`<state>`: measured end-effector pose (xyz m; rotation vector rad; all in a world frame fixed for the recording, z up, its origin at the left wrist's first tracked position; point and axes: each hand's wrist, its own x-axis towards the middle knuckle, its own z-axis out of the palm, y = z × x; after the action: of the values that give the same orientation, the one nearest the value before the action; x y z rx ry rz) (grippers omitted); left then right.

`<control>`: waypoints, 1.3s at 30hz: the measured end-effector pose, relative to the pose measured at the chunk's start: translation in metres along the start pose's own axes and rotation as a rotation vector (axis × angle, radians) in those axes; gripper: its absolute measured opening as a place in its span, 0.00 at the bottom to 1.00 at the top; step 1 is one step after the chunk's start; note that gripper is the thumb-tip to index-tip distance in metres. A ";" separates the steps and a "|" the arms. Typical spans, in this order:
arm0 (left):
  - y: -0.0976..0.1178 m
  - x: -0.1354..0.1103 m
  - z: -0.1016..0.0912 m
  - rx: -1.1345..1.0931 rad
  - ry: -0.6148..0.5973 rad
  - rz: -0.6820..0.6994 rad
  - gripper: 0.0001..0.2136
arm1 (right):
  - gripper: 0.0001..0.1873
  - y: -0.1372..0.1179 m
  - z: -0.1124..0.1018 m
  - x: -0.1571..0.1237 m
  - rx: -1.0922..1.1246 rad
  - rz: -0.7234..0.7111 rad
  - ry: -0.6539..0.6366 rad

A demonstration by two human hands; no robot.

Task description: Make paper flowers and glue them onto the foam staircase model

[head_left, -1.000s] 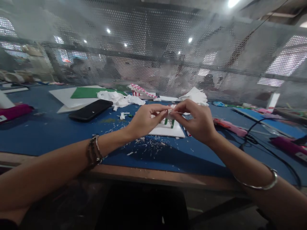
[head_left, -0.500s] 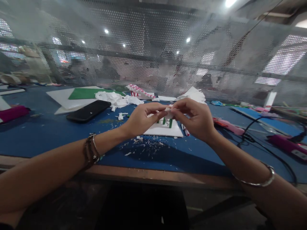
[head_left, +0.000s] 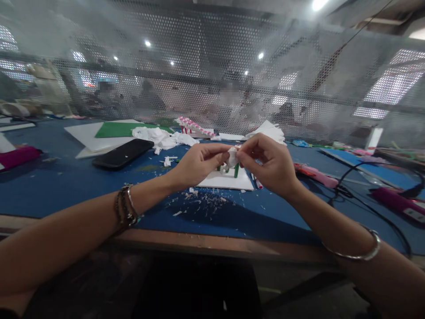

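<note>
My left hand (head_left: pixel 203 161) and my right hand (head_left: pixel 267 161) meet at the middle of the table, fingertips pinched on a small crumpled white piece (head_left: pixel 232 156) that looks like tissue paper. Directly behind and below the fingers, short green posts (head_left: pixel 236 170) stand on a white board (head_left: pixel 222 182). My fingers partly cover the upper part of the posts. A red-and-white stick (head_left: pixel 258 181) lies at the board's right edge, close to my right hand.
A black phone (head_left: pixel 123 154), crumpled white paper (head_left: pixel 159 137) and a green sheet (head_left: pixel 124 129) lie left. Behind stands a pink-and-white model (head_left: pixel 192 126). Right are a pink tool (head_left: pixel 318 176), black cable (head_left: pixel 378 212) and purple power strip (head_left: pixel 398 201). White scraps (head_left: pixel 206 201) litter the front.
The white piece has turned between my fingertips and shows more of its rounded, crumpled side. Both hands have stayed almost in place, and the things on the table have not moved.
</note>
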<state>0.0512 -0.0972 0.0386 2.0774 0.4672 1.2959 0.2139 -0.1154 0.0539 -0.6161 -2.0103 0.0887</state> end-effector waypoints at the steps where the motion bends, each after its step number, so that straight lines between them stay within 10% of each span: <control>1: 0.000 0.000 0.000 0.059 0.007 0.019 0.10 | 0.05 0.001 0.000 -0.001 -0.022 -0.011 0.001; 17: 0.001 -0.005 0.003 0.518 0.006 0.152 0.14 | 0.04 0.003 0.004 -0.002 -0.153 -0.016 -0.040; 24: -0.005 0.002 -0.004 0.119 0.014 -0.057 0.10 | 0.02 0.005 0.005 -0.002 0.105 0.107 -0.019; 39: -0.009 0.003 -0.006 -0.076 0.070 -0.165 0.08 | 0.04 0.002 0.000 0.000 -0.218 -0.134 -0.035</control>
<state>0.0472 -0.0864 0.0365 1.8936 0.5977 1.2715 0.2152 -0.1135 0.0530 -0.6177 -2.1053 -0.2036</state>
